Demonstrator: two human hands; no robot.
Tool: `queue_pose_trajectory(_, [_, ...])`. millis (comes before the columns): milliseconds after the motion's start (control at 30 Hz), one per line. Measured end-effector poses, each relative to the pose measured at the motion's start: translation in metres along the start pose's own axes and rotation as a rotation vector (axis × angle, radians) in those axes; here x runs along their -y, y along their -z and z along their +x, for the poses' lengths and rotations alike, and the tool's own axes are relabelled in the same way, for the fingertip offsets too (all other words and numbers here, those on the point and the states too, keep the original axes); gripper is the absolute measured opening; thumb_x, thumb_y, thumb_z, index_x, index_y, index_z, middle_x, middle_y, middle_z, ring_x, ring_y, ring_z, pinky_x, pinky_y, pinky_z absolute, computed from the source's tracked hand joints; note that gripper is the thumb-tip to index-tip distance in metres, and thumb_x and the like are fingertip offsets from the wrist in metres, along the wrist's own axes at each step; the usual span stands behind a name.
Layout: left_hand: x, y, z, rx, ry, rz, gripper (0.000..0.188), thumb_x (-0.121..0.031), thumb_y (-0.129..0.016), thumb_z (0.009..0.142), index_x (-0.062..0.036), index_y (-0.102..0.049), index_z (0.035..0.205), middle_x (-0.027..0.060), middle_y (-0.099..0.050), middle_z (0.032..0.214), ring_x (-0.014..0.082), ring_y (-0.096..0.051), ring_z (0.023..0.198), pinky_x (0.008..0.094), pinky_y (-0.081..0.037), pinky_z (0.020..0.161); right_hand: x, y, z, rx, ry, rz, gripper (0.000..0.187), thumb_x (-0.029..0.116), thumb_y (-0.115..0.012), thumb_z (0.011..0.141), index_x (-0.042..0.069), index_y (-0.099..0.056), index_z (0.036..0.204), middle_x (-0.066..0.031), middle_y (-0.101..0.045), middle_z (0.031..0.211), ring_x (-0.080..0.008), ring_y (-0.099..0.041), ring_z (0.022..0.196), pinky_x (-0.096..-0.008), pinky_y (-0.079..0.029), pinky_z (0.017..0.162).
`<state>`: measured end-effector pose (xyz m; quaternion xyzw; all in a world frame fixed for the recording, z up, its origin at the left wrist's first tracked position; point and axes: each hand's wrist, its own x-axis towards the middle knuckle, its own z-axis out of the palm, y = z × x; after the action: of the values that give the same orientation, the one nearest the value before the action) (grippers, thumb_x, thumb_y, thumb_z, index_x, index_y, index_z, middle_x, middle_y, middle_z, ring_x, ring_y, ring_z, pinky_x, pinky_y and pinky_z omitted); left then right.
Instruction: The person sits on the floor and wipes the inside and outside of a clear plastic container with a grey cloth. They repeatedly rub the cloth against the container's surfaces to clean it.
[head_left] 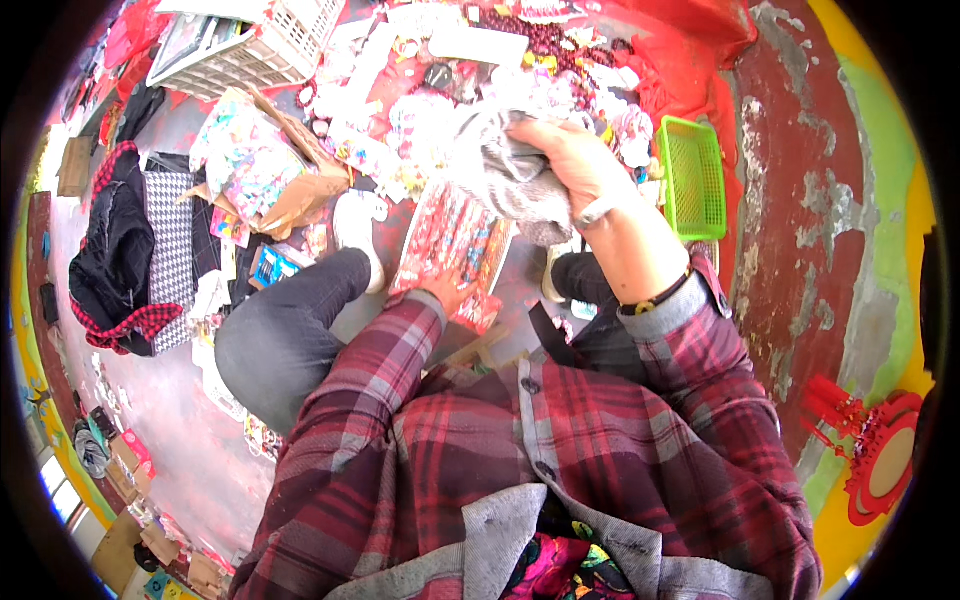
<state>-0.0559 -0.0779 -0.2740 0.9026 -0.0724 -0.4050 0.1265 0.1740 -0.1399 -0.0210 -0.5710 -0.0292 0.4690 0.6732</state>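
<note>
My right hand (pixel 575 165) is raised and closed around a crumpled grey-and-white striped cloth (pixel 500 165). The cloth hangs in front of me, above the far part of a shallow tray of small red and colourful pieces (pixel 440 235). Low at that tray's near edge, my left hand (pixel 450 288) touches it or the red packet (pixel 476 313) beside it. Its fingers are mostly hidden among the red pieces, so their grip does not show.
A white plastic crate (pixel 255 55) stands far left, with an open cardboard box of colourful packets (pixel 250 165) nearer. Dark clothing (pixel 115 250) lies left. A green basket (pixel 690 180) sits right, by a peeling wall (pixel 800 220). Beaded trinkets (pixel 545 40) crowd the far side.
</note>
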Motion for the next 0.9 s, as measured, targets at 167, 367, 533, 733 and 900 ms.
queue_pose_trajectory(167, [0.009,-0.019,0.01,-0.045,0.054,-0.116,0.07,-0.014,-0.055,0.082,-0.0196,-0.024,0.145,0.0192,-0.025,0.145,0.0337,-0.03,0.132,0.0484,-0.036,0.101,0.042,0.04,0.012,-0.067,0.264,0.294,0.017,0.008,-0.062,0.083,0.002,-0.062,0.099,-0.0097,-0.067,0.09,-0.02,-0.066,0.077,-0.0339,-0.056,0.07])
queue_pose_trajectory(367, [0.013,-0.018,0.015,-0.067,0.073,-0.193,0.074,-0.011,-0.055,0.081,-0.02,-0.021,0.146,0.0206,-0.022,0.147,0.0363,-0.028,0.134,0.0492,-0.033,0.104,0.051,0.06,0.016,-0.137,0.37,0.54,0.017,0.008,-0.06,0.083,0.001,-0.061,0.099,-0.0109,-0.066,0.092,-0.0231,-0.065,0.08,-0.0356,-0.055,0.075])
queue_pose_trajectory(533, [0.021,-0.034,0.026,-0.165,0.186,-0.11,0.071,-0.024,-0.059,0.082,-0.0168,-0.025,0.144,0.0179,-0.029,0.143,0.0335,-0.022,0.137,0.0491,-0.035,0.103,0.046,0.045,0.037,-0.037,0.345,0.575,0.02,0.03,-0.066,0.086,0.013,-0.061,0.093,-0.0046,-0.066,0.089,-0.0194,-0.064,0.078,-0.0336,-0.054,0.072])
queue_pose_trajectory(733, [0.036,0.014,0.041,-0.187,0.165,-0.018,0.066,-0.031,-0.063,0.078,-0.0131,-0.038,0.137,0.0186,-0.038,0.137,0.0366,-0.029,0.132,0.0461,-0.035,0.104,0.033,0.09,0.122,0.228,0.035,0.108,0.013,0.018,-0.064,0.083,0.009,-0.064,0.092,-0.0077,-0.066,0.085,-0.0202,-0.064,0.068,-0.0327,-0.053,0.062])
queue_pose_trajectory(900, [0.056,0.175,-0.083,-1.038,0.067,-0.361,0.042,-0.02,-0.066,0.077,-0.0033,-0.057,0.114,0.0225,-0.061,0.095,0.0381,-0.06,0.088,0.0438,-0.049,0.075,-0.04,0.13,0.209,-0.074,0.287,-1.688,0.046,0.013,-0.057,0.074,0.016,-0.059,0.12,-0.0173,-0.066,0.097,-0.0288,-0.064,0.087,-0.0366,-0.049,0.08])
